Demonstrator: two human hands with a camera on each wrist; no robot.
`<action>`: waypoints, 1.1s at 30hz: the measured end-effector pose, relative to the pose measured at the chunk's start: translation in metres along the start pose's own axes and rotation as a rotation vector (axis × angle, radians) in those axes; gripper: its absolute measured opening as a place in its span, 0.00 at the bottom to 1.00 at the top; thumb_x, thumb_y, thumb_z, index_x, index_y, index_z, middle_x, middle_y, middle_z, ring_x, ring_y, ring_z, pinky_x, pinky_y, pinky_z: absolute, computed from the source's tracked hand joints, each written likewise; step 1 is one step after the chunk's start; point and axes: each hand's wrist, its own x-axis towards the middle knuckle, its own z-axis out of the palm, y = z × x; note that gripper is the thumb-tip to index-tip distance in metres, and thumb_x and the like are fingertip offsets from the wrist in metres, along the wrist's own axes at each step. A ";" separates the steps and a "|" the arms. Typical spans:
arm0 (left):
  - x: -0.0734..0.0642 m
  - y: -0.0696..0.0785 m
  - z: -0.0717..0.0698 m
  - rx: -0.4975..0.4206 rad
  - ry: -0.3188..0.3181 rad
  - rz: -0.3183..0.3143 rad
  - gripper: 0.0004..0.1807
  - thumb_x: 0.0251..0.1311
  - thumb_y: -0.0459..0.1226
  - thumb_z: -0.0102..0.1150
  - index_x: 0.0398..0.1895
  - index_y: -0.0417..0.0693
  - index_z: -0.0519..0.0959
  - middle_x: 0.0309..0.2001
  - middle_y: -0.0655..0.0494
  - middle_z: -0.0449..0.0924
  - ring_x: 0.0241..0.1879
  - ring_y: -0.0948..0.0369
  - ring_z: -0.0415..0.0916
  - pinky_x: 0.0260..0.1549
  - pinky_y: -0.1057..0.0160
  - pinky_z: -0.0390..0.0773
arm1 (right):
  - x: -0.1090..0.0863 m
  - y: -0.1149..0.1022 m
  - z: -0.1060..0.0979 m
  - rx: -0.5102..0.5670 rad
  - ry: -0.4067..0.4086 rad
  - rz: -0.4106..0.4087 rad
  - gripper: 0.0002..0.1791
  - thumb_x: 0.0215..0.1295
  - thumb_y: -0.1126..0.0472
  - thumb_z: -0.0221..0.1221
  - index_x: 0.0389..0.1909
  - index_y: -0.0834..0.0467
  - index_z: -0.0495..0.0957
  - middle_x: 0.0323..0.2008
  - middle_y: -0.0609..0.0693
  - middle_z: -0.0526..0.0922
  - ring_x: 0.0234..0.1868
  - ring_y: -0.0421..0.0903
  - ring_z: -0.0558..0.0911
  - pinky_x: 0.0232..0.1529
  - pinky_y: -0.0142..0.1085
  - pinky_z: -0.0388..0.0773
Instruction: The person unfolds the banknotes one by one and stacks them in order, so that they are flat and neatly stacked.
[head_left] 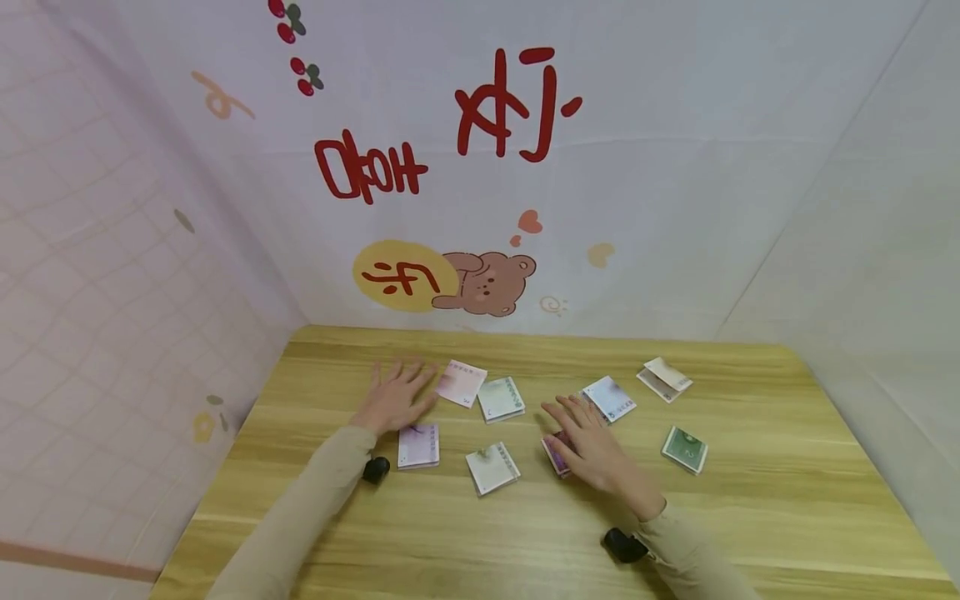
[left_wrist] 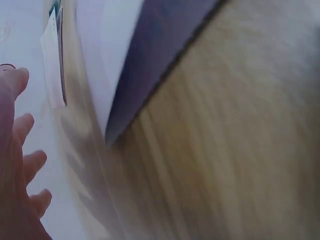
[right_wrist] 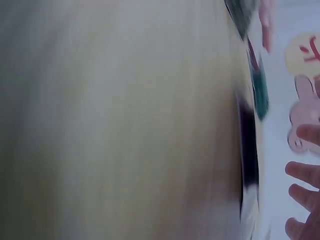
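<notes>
Fingers spread, my left hand (head_left: 396, 396) hovers over the table, between a pink folded banknote (head_left: 462, 382) and a lilac folded banknote (head_left: 418, 447). The left wrist view shows those fingers holding nothing, near a partly raised fold of the lilac note (left_wrist: 160, 50). My right hand (head_left: 592, 446) is above a dark purple folded banknote (head_left: 557, 460), partly covering it. Its fingertips lie near a blue folded banknote (head_left: 609, 398); contact cannot be told. Between the hands are a green-and-white folded note (head_left: 501, 398) and a grey-white one (head_left: 493, 468).
A brown folded note (head_left: 664, 379), its flap lifted, lies at the back right. Nearer sits a dark green folded note (head_left: 684, 450). The wooden table (head_left: 787, 500) meets a printed cloth wall (head_left: 660, 183) behind. Black wrist devices show beside both sleeves.
</notes>
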 end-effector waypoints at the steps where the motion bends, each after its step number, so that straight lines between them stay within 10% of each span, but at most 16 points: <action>1: 0.003 -0.001 0.002 -0.011 -0.007 0.013 0.33 0.70 0.56 0.42 0.74 0.54 0.59 0.72 0.43 0.56 0.70 0.36 0.46 0.60 0.28 0.35 | 0.003 -0.003 0.004 0.006 0.002 -0.014 0.28 0.68 0.53 0.57 0.66 0.59 0.68 0.63 0.67 0.67 0.66 0.67 0.61 0.63 0.65 0.52; 16: 0.015 0.001 0.016 -0.154 -0.070 0.034 0.29 0.72 0.53 0.41 0.73 0.55 0.62 0.73 0.44 0.52 0.70 0.36 0.44 0.59 0.27 0.39 | 0.051 -0.036 0.032 0.139 -0.005 -0.093 0.22 0.66 0.58 0.60 0.59 0.63 0.73 0.56 0.61 0.74 0.58 0.57 0.72 0.57 0.52 0.69; 33: 0.016 -0.003 0.028 -0.353 0.067 0.042 0.26 0.65 0.45 0.57 0.65 0.50 0.71 0.71 0.40 0.57 0.70 0.34 0.43 0.57 0.24 0.34 | 0.120 -0.031 0.063 0.306 0.095 0.131 0.15 0.60 0.71 0.60 0.48 0.72 0.77 0.42 0.64 0.81 0.43 0.58 0.80 0.44 0.49 0.77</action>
